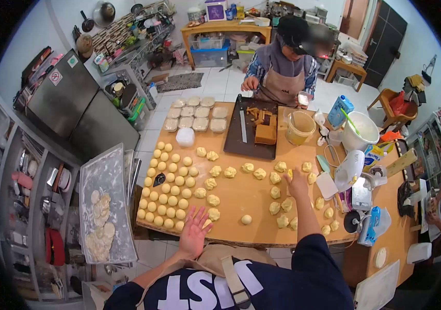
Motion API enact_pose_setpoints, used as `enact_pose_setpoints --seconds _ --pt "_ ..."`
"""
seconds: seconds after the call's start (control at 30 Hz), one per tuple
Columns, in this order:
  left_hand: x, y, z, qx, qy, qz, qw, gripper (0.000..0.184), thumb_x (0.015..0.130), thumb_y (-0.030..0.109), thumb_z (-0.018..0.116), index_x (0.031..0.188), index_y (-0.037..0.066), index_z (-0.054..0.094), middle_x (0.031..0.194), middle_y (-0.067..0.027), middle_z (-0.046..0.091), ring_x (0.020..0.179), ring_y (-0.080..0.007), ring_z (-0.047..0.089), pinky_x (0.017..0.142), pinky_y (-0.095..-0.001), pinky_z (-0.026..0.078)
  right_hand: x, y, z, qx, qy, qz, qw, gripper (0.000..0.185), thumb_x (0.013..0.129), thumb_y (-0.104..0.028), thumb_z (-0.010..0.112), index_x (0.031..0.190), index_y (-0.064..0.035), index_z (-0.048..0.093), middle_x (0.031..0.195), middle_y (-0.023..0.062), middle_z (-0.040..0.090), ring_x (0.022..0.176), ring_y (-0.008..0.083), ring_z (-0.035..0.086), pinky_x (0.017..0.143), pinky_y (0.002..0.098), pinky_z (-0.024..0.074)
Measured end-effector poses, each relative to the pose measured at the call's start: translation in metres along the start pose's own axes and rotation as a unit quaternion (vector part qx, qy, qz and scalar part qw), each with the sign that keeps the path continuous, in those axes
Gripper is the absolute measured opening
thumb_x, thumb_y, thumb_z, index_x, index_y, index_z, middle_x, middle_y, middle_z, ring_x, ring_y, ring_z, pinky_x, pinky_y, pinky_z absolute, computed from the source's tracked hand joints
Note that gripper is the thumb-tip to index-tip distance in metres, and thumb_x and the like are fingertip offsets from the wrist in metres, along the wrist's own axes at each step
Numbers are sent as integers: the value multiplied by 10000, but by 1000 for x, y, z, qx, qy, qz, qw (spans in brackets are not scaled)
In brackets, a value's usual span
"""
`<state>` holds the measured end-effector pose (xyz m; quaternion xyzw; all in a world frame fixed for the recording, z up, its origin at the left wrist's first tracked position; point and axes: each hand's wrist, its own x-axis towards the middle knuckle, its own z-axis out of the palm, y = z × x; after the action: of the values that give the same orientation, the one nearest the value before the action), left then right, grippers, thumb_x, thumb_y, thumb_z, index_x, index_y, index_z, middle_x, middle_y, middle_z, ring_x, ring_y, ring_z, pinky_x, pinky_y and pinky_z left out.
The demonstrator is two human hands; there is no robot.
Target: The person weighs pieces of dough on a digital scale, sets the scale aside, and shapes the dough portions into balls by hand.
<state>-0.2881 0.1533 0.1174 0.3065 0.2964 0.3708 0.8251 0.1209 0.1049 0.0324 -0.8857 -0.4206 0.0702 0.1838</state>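
Observation:
My left hand (193,235) is over the table's front edge, palm showing and fingers spread. A small dough piece (207,223) lies beside its fingers. Smooth dough balls (171,200) stand in rows to the left of that hand. My right hand (298,183) reaches over the right part of the table, with its thumb and forefinger around a yellow dough piece (289,173). Rough dough lumps (275,192) lie scattered around it. Between my hands, one smooth ball (246,219) sits alone near the front edge.
Across the wooden table (236,194), a person (285,72) holds a small cup. A dark tray (235,129) bears brown cake and a knife. Lidded containers (200,124) stand at the back left; a mixer (348,170) and bucket (361,132) are at the right.

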Motion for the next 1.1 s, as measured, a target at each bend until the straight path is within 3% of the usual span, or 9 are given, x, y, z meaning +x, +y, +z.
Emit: enact_pose_setpoints --seconds 0.07,0.23,0.37,0.47,0.53,0.7,0.9,1.0,1.1 --pt "2 -8 14 3 9 -1 1000 594 974 403 407 1475 162 199 1498 -109 291 1325 -248 346 1035 -428 340 -5 -24 -6 74 306 -171 934 278 872 -225 638 1057 -17 625 897 163 662 866 354 621 766 439 488" --pt "-1 -32 26 -19 36 1 999 588 978 404 397 1474 158 198 1498 -110 296 1326 -248 347 1031 -426 342 -62 -98 13 337 44 -45 939 114 848 -111 636 930 -39 667 834 144 663 811 336 633 724 397 496" --pt "-10 -38 26 -32 55 31 997 584 983 409 381 1475 153 196 1502 -113 289 1323 -249 350 1033 -422 343 -142 -75 110 361 -168 -158 904 118 845 -110 639 940 -46 667 950 139 659 896 316 621 754 392 500" --pt "-15 -37 16 -24 62 40 997 589 985 411 376 1478 150 186 1504 -117 284 1318 -247 352 1041 -415 338 -148 -36 111 299 -85 -500 809 143 850 -136 635 945 -30 657 985 154 641 922 330 603 803 408 493" --pt "-17 -34 12 -27 56 50 997 596 984 406 383 1481 147 178 1501 -120 286 1313 -244 356 1043 -414 338 -129 -45 98 288 -208 -292 888 162 837 -134 645 952 -21 651 963 164 635 908 349 600 825 421 483" --pt "-28 -27 6 -33 52 32 998 599 983 389 390 1483 143 169 1494 -122 294 1304 -239 362 1040 -416 343 -116 -122 95 250 -38 -286 924 228 802 -153 678 978 -18 626 994 179 595 903 368 573 785 444 477" --pt "-34 1 -24 -10 62 72 995 590 974 386 397 1480 155 200 1496 -109 293 1293 -246 358 1035 -426 333 -140 -67 85 107 -185 -295 931 102 827 -103 622 879 -17 604 808 183 572 805 375 553 710 453 457" --pt "-35 8 -37 -29 94 45 994 572 964 399 404 1471 177 262 1491 -88 316 1279 -243 363 1027 -427 330 -109 -101 90 240 78 -267 930 79 830 -79 602 796 -18 565 736 182 558 747 384 549 664 471 444" --pt "-30 15 -38 -11 73 39 997 578 966 406 400 1473 175 248 1493 -93 308 1286 -248 356 1030 -431 324 -120 -124 119 192 -12 -270 943 48 825 -59 594 799 -26 571 753 182 567 718 392 546 648 474 441"
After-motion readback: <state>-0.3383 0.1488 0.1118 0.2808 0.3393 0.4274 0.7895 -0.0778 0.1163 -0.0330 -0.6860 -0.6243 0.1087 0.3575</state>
